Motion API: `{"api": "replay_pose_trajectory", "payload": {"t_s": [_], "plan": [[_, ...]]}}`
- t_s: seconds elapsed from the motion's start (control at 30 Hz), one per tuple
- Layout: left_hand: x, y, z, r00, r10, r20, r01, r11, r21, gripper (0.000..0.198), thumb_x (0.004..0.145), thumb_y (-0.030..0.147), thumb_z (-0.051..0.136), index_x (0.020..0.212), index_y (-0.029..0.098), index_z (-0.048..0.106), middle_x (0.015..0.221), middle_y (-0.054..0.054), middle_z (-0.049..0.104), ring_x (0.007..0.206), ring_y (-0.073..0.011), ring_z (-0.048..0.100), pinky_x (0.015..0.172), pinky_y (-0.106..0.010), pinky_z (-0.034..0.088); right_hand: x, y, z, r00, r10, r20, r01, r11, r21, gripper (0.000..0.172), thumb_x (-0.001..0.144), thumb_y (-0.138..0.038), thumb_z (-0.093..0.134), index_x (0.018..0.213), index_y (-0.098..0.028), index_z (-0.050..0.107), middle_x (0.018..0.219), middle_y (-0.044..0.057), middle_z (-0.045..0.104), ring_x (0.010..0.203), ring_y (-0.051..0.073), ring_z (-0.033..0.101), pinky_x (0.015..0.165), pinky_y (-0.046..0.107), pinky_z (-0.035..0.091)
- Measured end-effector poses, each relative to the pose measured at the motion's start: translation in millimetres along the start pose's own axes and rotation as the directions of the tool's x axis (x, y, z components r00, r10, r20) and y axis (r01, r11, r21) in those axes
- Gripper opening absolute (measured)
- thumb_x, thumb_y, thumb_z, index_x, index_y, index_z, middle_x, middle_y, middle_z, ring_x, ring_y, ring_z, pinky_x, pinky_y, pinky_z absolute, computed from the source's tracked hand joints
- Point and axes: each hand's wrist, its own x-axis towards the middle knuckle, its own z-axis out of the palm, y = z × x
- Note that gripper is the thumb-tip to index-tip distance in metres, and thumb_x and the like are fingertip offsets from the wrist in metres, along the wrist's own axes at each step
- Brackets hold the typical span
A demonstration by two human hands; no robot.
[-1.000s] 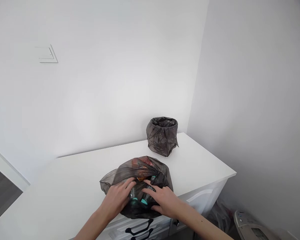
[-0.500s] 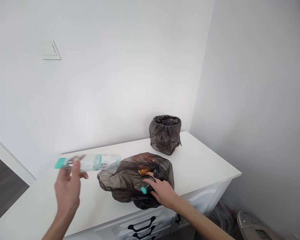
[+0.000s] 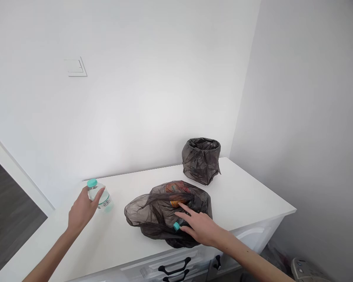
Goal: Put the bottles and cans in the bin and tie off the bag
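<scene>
My left hand [image 3: 84, 207] is closed around the upper part of a clear plastic bottle [image 3: 106, 201] with a teal cap. The bottle stands nearly upright at the left of the white countertop [image 3: 117, 243]; whether its base touches the surface I cannot tell. My right hand [image 3: 198, 225], fingers spread, reaches into the mouth of a dark, see-through plastic bag [image 3: 153, 211] lying on its side. Close to its thumb, the teal cap of a second bottle [image 3: 176, 226] pokes out. Something orange and red [image 3: 176, 188] shows through the bag.
Behind the lying bag, near the wall corner, stands a round bin lined with a dark plastic bag [image 3: 201, 162], its top open. Drawers with black handles [image 3: 175, 266] are under the counter's front edge. A beige device [image 3: 307, 270] sits low at the right.
My left hand has turned the bottle from lying sideways to nearly upright and lowered it toward the countertop. My right hand stays at the bag, its fingers more spread. The view has shifted slightly left.
</scene>
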Motion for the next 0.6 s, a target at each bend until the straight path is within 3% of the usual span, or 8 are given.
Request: {"api": "replay_pose_trajectory", "payload": {"t_s": [0.17, 0.37, 0.5, 0.6], "plan": [[10, 5, 6.3, 0.993, -0.031, 0.117, 0.034, 0.999, -0.025, 0.091, 0.083, 0.082, 0.045, 0.145, 0.015, 0.040, 0.087, -0.012, 0.075, 0.107, -0.0427, 0.068, 0.079, -0.047, 0.050, 9, -14, 2, 0.996, -0.083, 0.021, 0.085, 0.976, -0.202, 0.054, 0.091, -0.010, 0.050, 0.141, -0.029, 0.056, 0.154, 0.010, 0.053, 0.104, 0.028, 0.073, 0.084, 0.043, 0.058], [-1, 0, 9.9, 0.987, -0.012, 0.163, 0.016, 1.000, -0.024, 0.106, 0.079, 0.082, 0.050, 0.154, 0.011, 0.030, 0.086, -0.012, 0.076, 0.100, -0.0417, 0.072, 0.078, -0.047, 0.051, 20, -16, 19, 0.997, -0.074, 0.016, 0.076, 0.942, -0.327, 0.057, 0.080, 0.000, 0.057, 0.132, -0.024, 0.057, 0.137, 0.009, 0.062, 0.088, 0.024, 0.074, 0.073, 0.034, 0.051], [-8, -5, 4.4, 0.985, 0.007, 0.171, -0.008, 1.000, 0.005, 0.107, 0.079, 0.084, 0.047, 0.157, 0.015, 0.025, 0.086, -0.011, 0.076, 0.098, -0.0402, 0.073, 0.078, -0.047, 0.051, 19, -16, 16, 0.998, -0.062, -0.024, 0.052, 0.950, -0.306, 0.044, 0.086, -0.001, 0.053, 0.123, -0.023, 0.059, 0.127, 0.008, 0.065, 0.087, 0.021, 0.072, 0.071, 0.030, 0.046], [-6, -4, 2.1, 0.984, 0.035, 0.173, -0.040, 0.999, 0.027, 0.101, 0.080, 0.084, 0.046, 0.156, 0.019, 0.031, 0.094, -0.012, 0.076, 0.100, -0.0394, 0.073, 0.077, -0.045, 0.051, 16, -17, 9, 0.996, -0.067, -0.054, 0.050, 0.959, -0.278, 0.039, 0.090, -0.004, 0.050, 0.122, -0.024, 0.060, 0.127, 0.007, 0.065, 0.086, 0.020, 0.071, 0.069, 0.029, 0.044]]}}
